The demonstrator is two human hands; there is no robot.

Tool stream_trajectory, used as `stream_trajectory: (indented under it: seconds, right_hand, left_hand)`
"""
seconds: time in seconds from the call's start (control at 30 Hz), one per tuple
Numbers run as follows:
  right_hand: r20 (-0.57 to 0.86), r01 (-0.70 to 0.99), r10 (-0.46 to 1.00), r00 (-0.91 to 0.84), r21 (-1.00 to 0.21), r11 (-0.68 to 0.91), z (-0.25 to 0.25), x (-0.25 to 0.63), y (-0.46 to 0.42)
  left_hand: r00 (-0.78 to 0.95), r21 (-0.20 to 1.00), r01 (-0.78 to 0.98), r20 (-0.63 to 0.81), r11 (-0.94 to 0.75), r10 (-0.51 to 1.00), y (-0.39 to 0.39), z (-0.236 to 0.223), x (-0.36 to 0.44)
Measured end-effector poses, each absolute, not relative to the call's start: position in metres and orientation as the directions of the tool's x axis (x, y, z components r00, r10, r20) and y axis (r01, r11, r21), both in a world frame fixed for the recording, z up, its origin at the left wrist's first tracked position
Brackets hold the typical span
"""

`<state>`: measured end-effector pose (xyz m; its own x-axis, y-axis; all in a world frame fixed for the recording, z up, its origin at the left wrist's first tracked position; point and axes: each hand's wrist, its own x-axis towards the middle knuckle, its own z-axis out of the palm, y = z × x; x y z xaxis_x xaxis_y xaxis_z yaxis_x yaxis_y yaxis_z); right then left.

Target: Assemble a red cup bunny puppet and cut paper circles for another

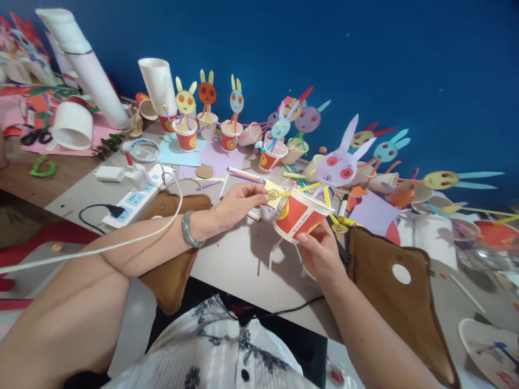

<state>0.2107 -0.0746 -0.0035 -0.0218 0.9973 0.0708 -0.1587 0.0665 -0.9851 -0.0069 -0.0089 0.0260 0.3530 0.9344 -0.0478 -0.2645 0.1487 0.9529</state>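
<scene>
From the head camera, the person's right hand is closed around the bottom of a red and white paper cup, holding it tipped on its side above the grey counter, near the middle of the scene. The left hand reaches in from the left and pinches a small yellow tag between thumb and fingertip, right at the cup's rim; a green bangle sits on that wrist. A pale purple paper rabbit face with long ears stands just beyond the cup, joined to it by yellow strips. Farther back, a row of finished rabbit cups stands along the blue wall, with a stack of white cups to their left. A white power strip lies on the left, and a brown pouch lies near right, beside the right wrist.
</scene>
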Motion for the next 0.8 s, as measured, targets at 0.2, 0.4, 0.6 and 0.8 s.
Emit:
stream_trajectory:
  seconds: [0.2,0.4,0.6,0.8]
  right_hand:
    - [0.062,-0.161,0.998,-0.010,-0.985,0.059,-0.0050,0.2104,-0.0746]
    - [0.098,-0.137,0.995,-0.018,-0.986,0.095,-0.0032,0.2089,-0.0750]
    - [0.092,-0.164,0.996,-0.007,-0.982,0.089,-0.0038,0.2083,-0.0746]
    - [0.069,-0.168,0.998,-0.005,-0.983,0.068,-0.0035,0.2079,-0.0748]
  left_hand:
    - [0.358,0.955,-0.261,-0.043,0.144,0.933,-0.0086,0.0251,-0.0068]
    - [0.356,0.952,-0.261,-0.061,0.162,0.932,-0.0098,0.0269,-0.0073]
    - [0.353,0.945,-0.259,-0.102,0.202,0.930,-0.0105,0.0313,-0.0070]
    - [0.356,0.945,-0.255,-0.107,0.207,0.928,-0.0107,0.0318,-0.0074]
